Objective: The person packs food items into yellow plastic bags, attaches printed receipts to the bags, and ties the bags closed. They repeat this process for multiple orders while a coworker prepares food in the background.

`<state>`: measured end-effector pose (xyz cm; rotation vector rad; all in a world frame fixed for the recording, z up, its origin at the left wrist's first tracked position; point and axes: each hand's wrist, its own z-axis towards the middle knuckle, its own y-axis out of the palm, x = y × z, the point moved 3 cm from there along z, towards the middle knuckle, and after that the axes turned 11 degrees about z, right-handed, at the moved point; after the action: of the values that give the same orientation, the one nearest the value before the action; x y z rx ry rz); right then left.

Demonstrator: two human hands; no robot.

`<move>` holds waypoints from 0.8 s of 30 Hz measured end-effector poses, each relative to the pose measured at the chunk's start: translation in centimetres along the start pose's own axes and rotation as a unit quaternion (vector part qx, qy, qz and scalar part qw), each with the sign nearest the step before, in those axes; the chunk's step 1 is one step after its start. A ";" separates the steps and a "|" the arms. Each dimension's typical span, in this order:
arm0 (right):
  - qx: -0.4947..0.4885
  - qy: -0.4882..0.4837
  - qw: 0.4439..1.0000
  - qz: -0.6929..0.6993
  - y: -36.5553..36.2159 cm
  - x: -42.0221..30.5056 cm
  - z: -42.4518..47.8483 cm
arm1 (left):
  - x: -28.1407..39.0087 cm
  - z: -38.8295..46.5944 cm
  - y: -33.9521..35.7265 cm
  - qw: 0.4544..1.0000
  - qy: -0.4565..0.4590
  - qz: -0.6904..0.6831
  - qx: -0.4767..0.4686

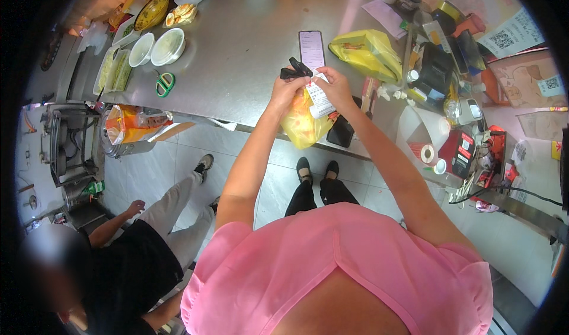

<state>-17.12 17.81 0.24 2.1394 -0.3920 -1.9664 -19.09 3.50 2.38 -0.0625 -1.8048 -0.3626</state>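
Observation:
My left hand [284, 90] grips the gathered top of a yellow plastic bag [304, 128], which hangs at the counter's front edge. A small black object [296, 68] sticks up from that same hand; what it is I cannot tell. Between the fingers of my right hand [337, 88] is a printed paper receipt [318, 96], lying against the bag and also touched by my left fingers. Just beyond my hands lies a phone with a lit screen [312, 48]. A dark phone [341, 130] rests beside the bag, partly under my right forearm.
Another yellow bag [366, 55] stands to the right on the steel counter [249, 33]. Green-handled scissors [165, 85] and lidded bowls [168, 46] sit at left. Bottles, boxes and a label roll [423, 153] crowd the right side. A person in black [129, 273] is at lower left.

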 end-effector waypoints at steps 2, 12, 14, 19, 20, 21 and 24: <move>0.007 -0.003 1.000 -0.005 0.1 -0.3 -0.2 | 0.1 0.1 0.1 1.000 -0.010 0.023 0.010; 0.026 -0.156 0.962 -0.222 0.1 -1.5 -0.4 | -0.7 1.0 -0.8 0.999 -0.034 0.015 0.001; 0.040 -0.162 0.966 -0.196 0.1 -1.3 -0.4 | -0.2 1.0 -0.7 0.998 -0.031 0.042 -0.019; 0.026 -0.213 0.943 -0.254 1.2 -2.5 -1.0 | -0.8 1.5 -1.3 0.998 -0.026 0.006 0.063; 0.019 -0.219 0.938 -0.268 1.2 -2.6 -1.0 | -0.8 1.5 -1.1 0.997 -0.017 -0.004 0.074; 0.014 -0.224 0.933 -0.280 1.1 -2.6 -1.1 | -0.7 1.4 -0.9 0.996 -0.009 -0.013 0.084; -0.018 -0.285 0.884 -0.370 1.3 -2.8 -1.6 | -0.8 1.4 -1.3 0.996 -0.068 0.006 0.058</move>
<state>-15.83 17.50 3.47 1.7754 0.4757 -2.9807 -20.45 2.76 1.03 -0.0160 -1.9570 -0.2495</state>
